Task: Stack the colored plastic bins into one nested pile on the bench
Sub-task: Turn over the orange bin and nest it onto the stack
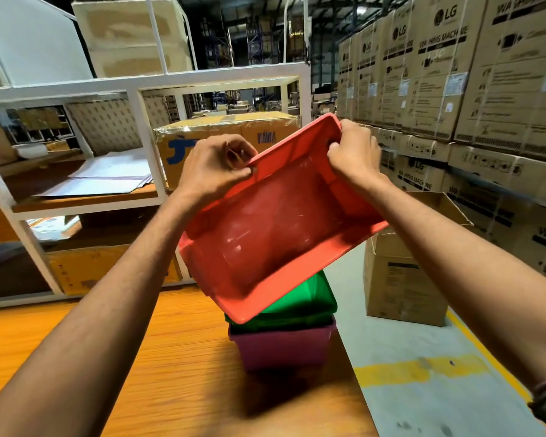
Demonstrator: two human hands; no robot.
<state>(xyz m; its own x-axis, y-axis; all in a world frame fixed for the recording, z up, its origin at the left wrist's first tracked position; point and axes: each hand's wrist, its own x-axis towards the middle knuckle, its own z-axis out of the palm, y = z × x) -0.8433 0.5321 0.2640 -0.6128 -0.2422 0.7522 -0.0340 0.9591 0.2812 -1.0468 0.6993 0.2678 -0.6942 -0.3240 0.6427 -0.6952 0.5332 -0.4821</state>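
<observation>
I hold a red plastic bin in the air, tilted with its open side toward me. My left hand grips its left rim and my right hand grips its far right rim. Directly beneath it a green bin sits nested inside a purple bin on the wooden bench, near the bench's right edge. The red bin hides most of the green one.
A white metal shelf rack stands behind the bench, with cardboard boxes and paper sheets on it. An open cardboard box is on the floor at right. Stacked washing machine cartons line the right side. Yellow floor tape runs beside the bench.
</observation>
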